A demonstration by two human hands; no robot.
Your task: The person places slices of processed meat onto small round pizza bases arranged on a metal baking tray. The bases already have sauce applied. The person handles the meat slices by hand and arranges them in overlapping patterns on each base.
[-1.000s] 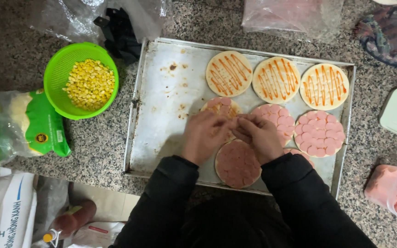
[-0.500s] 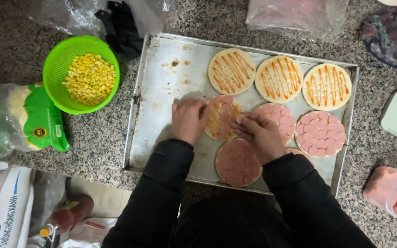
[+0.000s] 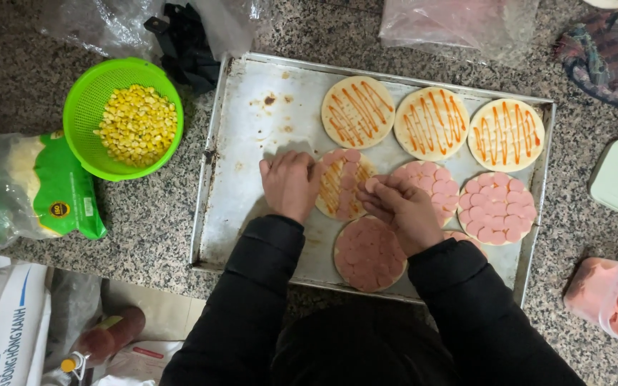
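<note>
Left hand [image 3: 289,183] flat and open beside half-topped pizza base [image 3: 342,186] at tray [image 3: 252,136] centre, right hand [image 3: 400,207] pinching pink sausage slice [image 3: 372,184] over it, green-and-white bag [image 3: 30,193] left edge, clear pink-slice bag [image 3: 612,300] lower right.

green-white bag [image 3: 30,193] lying at desk's left edge, white sack [image 3: 5,329] bottom left, clear bags [image 3: 459,21] along top

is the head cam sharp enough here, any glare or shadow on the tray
Head view: sharp around the left hand and right hand; soft, even light on the metal tray, no hard glare; only a faint shadow beside the hands; plastic bags along the top edge show mild sheen.
</note>
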